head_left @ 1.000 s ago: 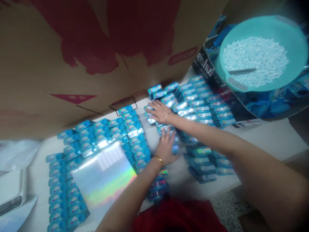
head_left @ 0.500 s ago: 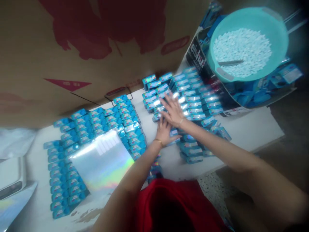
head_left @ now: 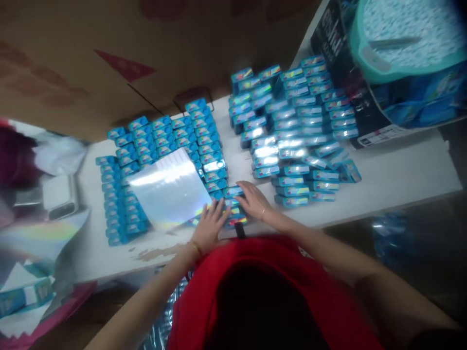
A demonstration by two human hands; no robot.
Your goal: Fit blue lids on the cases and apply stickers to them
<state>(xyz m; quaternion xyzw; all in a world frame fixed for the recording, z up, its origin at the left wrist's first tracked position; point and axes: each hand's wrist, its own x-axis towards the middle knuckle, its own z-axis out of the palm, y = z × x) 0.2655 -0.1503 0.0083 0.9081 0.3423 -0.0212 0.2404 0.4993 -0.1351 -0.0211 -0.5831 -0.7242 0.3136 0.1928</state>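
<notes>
Small blue boxes (head_left: pixel 233 192) stand in a short column close to the table's front edge. My right hand (head_left: pixel 255 201) is at the right side of this column, its fingers stretched and touching the boxes. To the left of the same column, my left hand (head_left: pixel 210 223) has spread fingers by the lower boxes and the near corner of a shiny silvery sheet (head_left: pixel 168 189). The sheet lies on top of several rows of blue boxes (head_left: pixel 140 143). Another block of blue boxes (head_left: pixel 292 131) stands to the right; some at its right side lie askew.
At the upper right, a turquoise bowl (head_left: pixel 374 68) of small white pieces, with a stick-like tool, rests on a dark printed carton (head_left: pixel 343 82). A large brown cardboard box (head_left: pixel 80 92) borders the table's back. A white device (head_left: pixel 60 194) sits at the left.
Both hands have left the right-hand block of boxes and come down and left to the column near the front edge. My view has shifted, showing more of the left side.
</notes>
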